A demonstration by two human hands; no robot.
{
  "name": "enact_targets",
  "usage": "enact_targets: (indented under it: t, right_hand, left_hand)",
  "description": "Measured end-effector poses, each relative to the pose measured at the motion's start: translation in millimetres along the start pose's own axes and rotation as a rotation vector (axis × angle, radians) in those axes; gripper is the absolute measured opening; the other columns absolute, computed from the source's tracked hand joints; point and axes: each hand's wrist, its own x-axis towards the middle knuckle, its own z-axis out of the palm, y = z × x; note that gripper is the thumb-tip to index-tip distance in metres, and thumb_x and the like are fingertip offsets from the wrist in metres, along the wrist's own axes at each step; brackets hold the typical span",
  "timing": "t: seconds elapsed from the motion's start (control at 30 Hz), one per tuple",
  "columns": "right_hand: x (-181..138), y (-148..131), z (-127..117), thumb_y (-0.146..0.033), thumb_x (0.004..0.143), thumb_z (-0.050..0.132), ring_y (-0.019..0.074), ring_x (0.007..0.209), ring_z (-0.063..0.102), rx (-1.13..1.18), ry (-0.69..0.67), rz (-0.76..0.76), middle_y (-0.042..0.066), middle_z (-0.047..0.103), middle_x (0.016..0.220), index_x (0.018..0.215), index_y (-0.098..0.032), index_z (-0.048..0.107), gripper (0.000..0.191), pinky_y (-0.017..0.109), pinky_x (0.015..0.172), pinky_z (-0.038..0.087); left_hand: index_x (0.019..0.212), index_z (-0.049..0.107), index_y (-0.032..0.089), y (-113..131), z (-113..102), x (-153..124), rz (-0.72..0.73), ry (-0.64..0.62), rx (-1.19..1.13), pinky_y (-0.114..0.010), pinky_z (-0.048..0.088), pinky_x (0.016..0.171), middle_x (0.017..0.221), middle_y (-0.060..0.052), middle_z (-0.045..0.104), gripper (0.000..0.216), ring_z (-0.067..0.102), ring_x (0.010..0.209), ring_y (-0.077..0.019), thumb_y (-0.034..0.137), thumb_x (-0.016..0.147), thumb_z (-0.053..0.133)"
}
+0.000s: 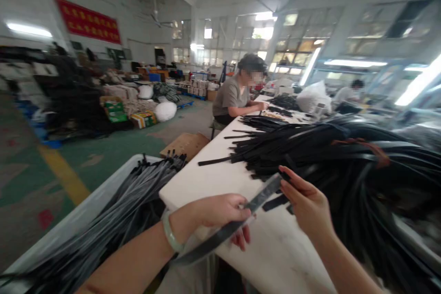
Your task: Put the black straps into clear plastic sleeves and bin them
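Note:
A long flat black strip [220,235] runs between my hands above the near end of the white table [206,179]. My left hand [227,216], below a pale bangle on the wrist, is closed around the strip's middle, with the thumb on top. At the strip's upper end, my right hand [305,197] pinches it between thumb and fingers; a small dark piece shows at the fingertips, too blurred to name. Beyond my right hand lies a large heap of black strips [282,142], their cut ends pointing left. The held strip's lower part drops out of view past my left forearm.
Left of the table stands a white bin [127,165] full of similar strips [138,197]. A cardboard sheet [184,145] lies on the floor beside it. Across the table's far left side, a co-worker [237,89] sits with both hands over the tabletop. A reddish tie [374,149] binds the heap.

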Motion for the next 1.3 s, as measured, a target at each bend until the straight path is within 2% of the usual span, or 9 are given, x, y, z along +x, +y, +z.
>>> enact_targets:
  t: [0.23,0.33,0.47,0.6,0.7,0.8,1.03,1.2,1.3]
  right_hand:
    - [1.2,3.5,-5.9,-0.04,0.059,0.084,0.0341,0.105,0.067,-0.001,-0.306,0.188,0.014,0.073,0.106,0.121,-0.024,0.068,0.066,0.038,0.079,0.062]
    - [15.3,10.4,-21.1,-0.042,0.059,0.084,0.0318,0.103,0.068,-0.003,-0.17,0.183,0.013,0.074,0.104,0.117,-0.025,0.069,0.063,0.033,0.08,0.061]
    - [36.5,19.6,-42.1,-0.04,0.063,0.08,0.0266,0.09,0.073,-0.043,0.033,0.101,0.012,0.075,0.097,0.108,-0.018,0.071,0.051,0.033,0.082,0.06]
    - [51.4,19.9,-53.0,-0.031,0.067,0.074,0.0235,0.077,0.074,-0.229,0.181,-0.049,0.015,0.071,0.111,0.098,-0.013,0.072,0.036,0.034,0.07,0.062]
    - [58.1,17.2,-56.0,-0.027,0.074,0.067,0.0217,0.076,0.073,-0.251,0.271,-0.083,0.016,0.071,0.106,0.1,-0.009,0.07,0.031,0.031,0.065,0.061]
    - [60.3,17.3,-56.4,-0.024,0.08,0.06,0.0205,0.074,0.073,-0.28,0.324,-0.079,0.014,0.073,0.097,0.101,-0.008,0.069,0.028,0.029,0.061,0.06]
    - [59.8,22.4,-41.3,-0.013,0.082,0.055,0.0193,0.069,0.072,-0.436,0.225,-0.147,0.012,0.072,0.108,0.098,-0.013,0.072,0.023,0.034,0.066,0.059]
    - [23.2,-48.8,-46.2,-0.012,0.081,0.059,0.021,0.099,0.068,-0.511,0.103,-0.32,0.004,0.063,0.129,0.103,-0.022,0.073,0.028,0.033,0.09,0.054]
    - [-41.5,-108.8,-90.6,-0.019,0.089,0.053,0.0221,0.11,0.063,-0.598,0.191,-0.678,0.004,0.057,0.136,0.116,-0.024,0.066,0.031,0.036,0.093,0.052]
  left_hand:
    - [0.1,0.059,0.017,-28.2,20.9,-186.5,-0.009,0.679,-0.011,-0.015,0.026,0.036,0.057,0.004,0.056,0.039,0.036,0.036,-0.0038,0.052,0.085,0.056]
    - [0.096,0.063,0.018,-17.8,-11.9,-240.6,-0.029,0.942,-0.024,-0.015,0.016,0.038,0.056,0.005,0.052,0.039,0.029,0.037,-0.0018,0.054,0.08,0.062]
    - [0.087,0.066,0.023,-14.0,-91.1,-263.9,-0.044,1.08,0.05,-0.015,0.023,0.043,0.054,0.008,0.054,0.027,0.036,0.043,-0.0038,0.048,0.076,0.066]
    - [0.083,0.064,0.024,-23.0,-181.0,-232.5,-0.086,1.175,0.337,-0.033,0.051,0.062,0.064,0.008,0.069,0.037,0.065,0.067,-0.0193,0.06,0.074,0.06]
    - [0.09,0.061,0.023,-20.5,-212.0,-169.6,-0.055,1.321,0.776,-0.047,0.055,0.077,0.074,0.003,0.073,0.045,0.069,0.087,-0.0314,0.064,0.073,0.057]
    - [0.119,0.055,0.02,-6.8,-179.5,-86.4,0.162,1.107,0.98,-0.043,0.054,0.089,0.111,-0.009,0.071,0.05,0.065,0.106,-0.0308,0.054,0.084,0.047]
    - [0.141,0.045,0.028,31.8,-11.7,60.2,0.467,0.032,1.398,-0.044,0.031,0.114,0.153,-0.005,0.036,0.055,0.034,0.14,-0.0257,0.029,0.086,0.053]
    - [0.151,0.023,0.019,16.5,-14.5,96.5,0.382,0.028,1.493,-0.051,0.029,0.113,0.157,-0.015,0.019,0.077,0.021,0.144,-0.0336,0.038,0.085,0.056]
    - [0.152,0.003,0.033,-9.2,-41.1,77.2,0.432,0.079,1.503,-0.05,0.031,0.113,0.159,-0.005,0.012,0.083,0.021,0.144,-0.0329,0.046,0.087,0.052]
